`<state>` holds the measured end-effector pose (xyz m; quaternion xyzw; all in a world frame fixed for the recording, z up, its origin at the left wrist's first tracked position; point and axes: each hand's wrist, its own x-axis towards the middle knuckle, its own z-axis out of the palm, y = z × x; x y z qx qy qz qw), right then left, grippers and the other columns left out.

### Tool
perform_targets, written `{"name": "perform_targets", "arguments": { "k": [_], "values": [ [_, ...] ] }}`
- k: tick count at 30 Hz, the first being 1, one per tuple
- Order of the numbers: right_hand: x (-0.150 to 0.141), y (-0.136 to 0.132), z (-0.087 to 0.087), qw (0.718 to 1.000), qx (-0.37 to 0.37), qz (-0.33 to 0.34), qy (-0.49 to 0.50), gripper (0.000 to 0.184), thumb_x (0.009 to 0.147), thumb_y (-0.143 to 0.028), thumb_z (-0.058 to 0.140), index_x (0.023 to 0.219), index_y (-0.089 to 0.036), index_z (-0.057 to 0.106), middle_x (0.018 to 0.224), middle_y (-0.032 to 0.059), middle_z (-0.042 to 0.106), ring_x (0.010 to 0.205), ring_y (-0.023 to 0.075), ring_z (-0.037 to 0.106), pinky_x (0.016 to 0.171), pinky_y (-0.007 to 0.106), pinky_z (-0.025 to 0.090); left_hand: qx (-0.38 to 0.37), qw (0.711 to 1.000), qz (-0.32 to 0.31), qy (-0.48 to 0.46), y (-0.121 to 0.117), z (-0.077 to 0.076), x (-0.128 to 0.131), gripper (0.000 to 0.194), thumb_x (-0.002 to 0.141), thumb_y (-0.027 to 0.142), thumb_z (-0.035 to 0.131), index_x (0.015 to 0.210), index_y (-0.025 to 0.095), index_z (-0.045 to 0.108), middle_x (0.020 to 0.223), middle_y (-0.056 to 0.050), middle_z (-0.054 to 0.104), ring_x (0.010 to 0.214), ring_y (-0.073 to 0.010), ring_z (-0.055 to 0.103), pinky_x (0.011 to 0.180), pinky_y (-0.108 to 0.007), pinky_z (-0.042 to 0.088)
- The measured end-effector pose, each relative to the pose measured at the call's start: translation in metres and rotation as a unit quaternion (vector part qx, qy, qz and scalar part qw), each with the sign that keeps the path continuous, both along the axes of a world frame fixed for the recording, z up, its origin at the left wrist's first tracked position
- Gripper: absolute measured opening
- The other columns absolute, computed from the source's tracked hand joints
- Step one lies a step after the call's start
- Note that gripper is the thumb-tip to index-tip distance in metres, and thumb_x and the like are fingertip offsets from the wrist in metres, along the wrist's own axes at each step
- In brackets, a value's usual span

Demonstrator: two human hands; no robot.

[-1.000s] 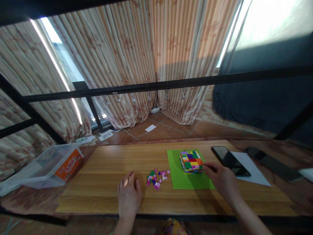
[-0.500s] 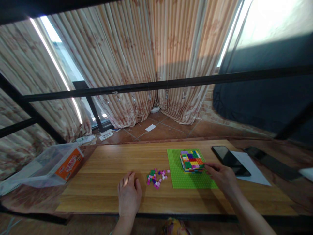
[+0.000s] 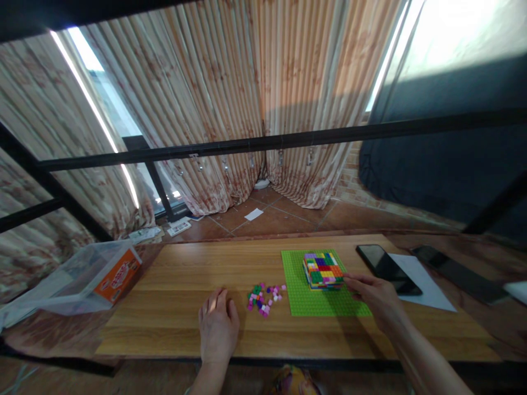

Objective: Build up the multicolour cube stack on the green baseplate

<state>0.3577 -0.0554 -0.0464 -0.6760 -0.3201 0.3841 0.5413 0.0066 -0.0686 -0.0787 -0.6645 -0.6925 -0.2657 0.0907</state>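
On the right half of the wooden table a green baseplate (image 3: pixel 302 304) carries a low block of colourful toy bricks (image 3: pixel 323 271). At the block's right side are the fingertips of my right hand (image 3: pixel 376 296), thumb and forefinger drawn together. Whether a small brick is between them is too small to tell. My left hand (image 3: pixel 218 323) lies palm down on the table, fingers stretched out and holding nothing. Just right of it, loose small bricks (image 3: pixel 263 300) in pink, green, white and purple are scattered, left of the baseplate.
A black phone (image 3: pixel 389 269) rests partly on a white sheet (image 3: pixel 428 288) at the table's right. Another dark flat object (image 3: pixel 459 274) lies farther right. At the left stands a clear plastic box (image 3: pixel 82 274) with an orange label. A black metal bar (image 3: pixel 263 144) crosses beyond the table (image 3: pixel 173 285).
My right hand has shifted very slightly at the right side of the brick block. My left hand and the loose bricks look the same.
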Motion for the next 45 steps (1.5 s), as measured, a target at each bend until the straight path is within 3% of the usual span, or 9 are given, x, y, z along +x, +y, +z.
{"name": "perform_targets", "arguments": {
  "k": [6,13,16,22,25,29,38,45],
  "values": [
    [-0.002,-0.001,-0.001,1.0,0.004,0.002,0.012,0.038,0.049,-0.04,0.075,0.074,-0.011,0.072,0.062,0.0057,0.067,0.054,0.0139,0.057,0.049,0.025,0.044,0.008,1.0,-0.008,-0.005,0.003,-0.004,-0.003,0.032,0.085,0.025,0.041,0.107,0.014,0.061,0.113,-0.013,0.063,0.104,-0.028,0.057,0.09,-0.044,0.043],
    [0.002,-0.006,0.018,0.997,0.044,-0.063,0.029,0.045,0.053,-0.049,0.073,0.078,-0.011,0.071,0.064,0.0067,0.066,0.054,0.0137,0.056,0.048,0.024,0.043,-0.002,0.999,-0.033,-0.034,0.002,-0.001,-0.004,0.034,0.088,0.033,0.042,0.11,0.016,0.061,0.116,-0.012,0.062,0.104,-0.0267,0.058,0.091,-0.044,0.044],
    [0.002,-0.007,0.023,0.998,0.055,-0.04,0.011,0.044,0.056,-0.049,0.072,0.079,-0.011,0.072,0.064,0.007,0.067,0.054,0.0139,0.056,0.048,0.025,0.043,-0.017,0.998,-0.051,-0.036,-0.004,0.005,0.012,0.036,0.088,0.035,0.043,0.116,0.019,0.058,0.124,-0.011,0.058,0.109,-0.0256,0.055,0.092,-0.044,0.043],
    [-0.001,-0.008,0.028,0.998,0.063,-0.007,-0.028,0.043,0.058,-0.05,0.071,0.082,-0.014,0.073,0.061,0.0046,0.066,0.054,0.0139,0.055,0.05,0.024,0.044,-0.057,0.985,-0.16,-0.02,0.0,0.017,0.072,0.043,0.088,0.037,0.045,0.13,0.027,0.047,0.137,-0.009,0.046,0.124,-0.0263,0.042,0.102,-0.049,0.032],
    [0.001,-0.007,0.028,0.997,0.065,-0.003,-0.035,0.041,0.059,-0.05,0.069,0.081,-0.016,0.074,0.065,0.0055,0.068,0.056,0.0147,0.057,0.05,0.024,0.045,-0.068,0.978,-0.199,-0.01,0.01,0.02,0.093,0.04,0.087,0.032,0.048,0.126,0.027,0.05,0.135,-0.009,0.047,0.124,-0.0278,0.039,0.103,-0.053,0.026],
    [0.004,-0.005,0.024,0.997,0.064,0.005,-0.043,0.042,0.058,-0.052,0.07,0.08,-0.016,0.074,0.067,0.0069,0.069,0.056,0.0157,0.057,0.049,0.024,0.045,-0.077,0.969,-0.233,-0.023,0.024,0.02,0.101,0.029,0.087,0.028,0.048,0.114,0.029,0.057,0.127,-0.006,0.053,0.119,-0.0259,0.042,0.102,-0.052,0.025],
    [-0.003,0.0,0.019,0.997,0.041,0.018,-0.069,0.045,0.057,-0.052,0.07,0.081,-0.014,0.075,0.059,0.004,0.065,0.054,0.015,0.055,0.048,0.024,0.043,-0.085,0.967,-0.236,-0.045,0.042,0.016,0.094,0.016,0.086,0.016,0.045,0.084,0.023,0.06,0.098,-0.002,0.061,0.096,-0.0185,0.051,0.088,-0.037,0.038],
    [0.007,-0.004,0.018,0.994,0.017,0.01,-0.109,0.048,0.056,-0.056,0.067,0.082,-0.016,0.075,0.06,0.0046,0.068,0.054,0.0177,0.058,0.048,0.026,0.044,-0.063,0.98,-0.187,-0.014,0.059,0.016,0.031,0.019,0.083,0.011,0.04,0.082,0.021,0.057,0.09,-0.004,0.059,0.089,-0.0184,0.053,0.083,-0.035,0.042]
  ]
}}
